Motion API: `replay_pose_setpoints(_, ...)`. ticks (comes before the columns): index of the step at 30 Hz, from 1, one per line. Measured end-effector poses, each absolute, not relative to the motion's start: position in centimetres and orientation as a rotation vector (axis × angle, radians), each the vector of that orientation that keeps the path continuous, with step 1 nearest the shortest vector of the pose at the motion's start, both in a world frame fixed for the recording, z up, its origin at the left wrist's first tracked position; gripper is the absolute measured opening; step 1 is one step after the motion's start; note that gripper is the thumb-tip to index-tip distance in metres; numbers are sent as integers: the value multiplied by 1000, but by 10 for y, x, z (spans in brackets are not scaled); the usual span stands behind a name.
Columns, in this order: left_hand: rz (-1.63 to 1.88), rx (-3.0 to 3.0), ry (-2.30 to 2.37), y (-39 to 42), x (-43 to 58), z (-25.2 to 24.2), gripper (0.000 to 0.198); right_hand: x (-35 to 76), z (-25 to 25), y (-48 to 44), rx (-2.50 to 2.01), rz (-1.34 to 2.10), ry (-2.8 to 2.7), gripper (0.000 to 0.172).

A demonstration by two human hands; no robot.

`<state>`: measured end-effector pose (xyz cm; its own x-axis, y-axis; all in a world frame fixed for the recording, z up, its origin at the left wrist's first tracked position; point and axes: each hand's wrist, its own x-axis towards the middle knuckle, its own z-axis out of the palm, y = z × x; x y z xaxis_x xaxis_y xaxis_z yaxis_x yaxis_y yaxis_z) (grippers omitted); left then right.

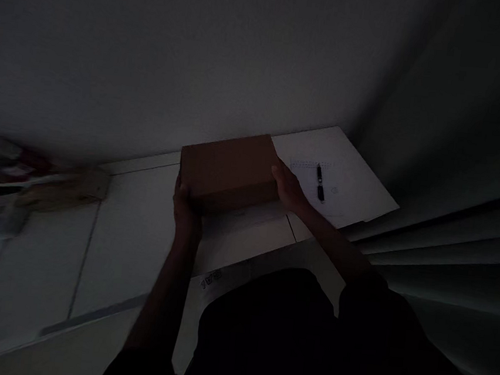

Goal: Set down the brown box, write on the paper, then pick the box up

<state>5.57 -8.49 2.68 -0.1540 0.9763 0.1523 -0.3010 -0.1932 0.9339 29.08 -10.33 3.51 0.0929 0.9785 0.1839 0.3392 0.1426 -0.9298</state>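
Note:
Between my two hands is a brown cardboard box (232,168), its near side facing me and its top tilted slightly. My left hand (185,214) grips the box's left end, with the thumb at the front and the other fingers mostly hidden. At the right end, my right hand (289,186) is closed on the box, thumb on top near the edge. To the right of that hand, a black pen (320,182) lies on a sheet of paper with handwriting (303,184). The dim light hides whether the box touches the table.
The white tabletop (357,180) runs along a plain wall (227,61). A blurred pile of bags and packages (59,190) lies on the left. Folds of a dark curtain (456,254) hang at the right, close to my right arm.

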Motion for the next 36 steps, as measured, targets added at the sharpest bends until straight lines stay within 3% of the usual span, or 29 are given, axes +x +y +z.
replay_pose_setpoints(14,1554,1033,1019,-88,48,20,60,292,43,-113,-1349,839,-1473,77)
replay_pose_setpoints(23,1553,1150,1234,-75,8,27,83,322,45,-97,-1391,857,-1456,80)
replay_pose_setpoints(30,1716,1081,1374,-20,-12,29,52,324,56,-45,-1384,788,-1226,54)
replay_pose_setpoints(36,1732,883,1566,-2,1,24,20,311,47,-35,-1397,899,-1091,54)
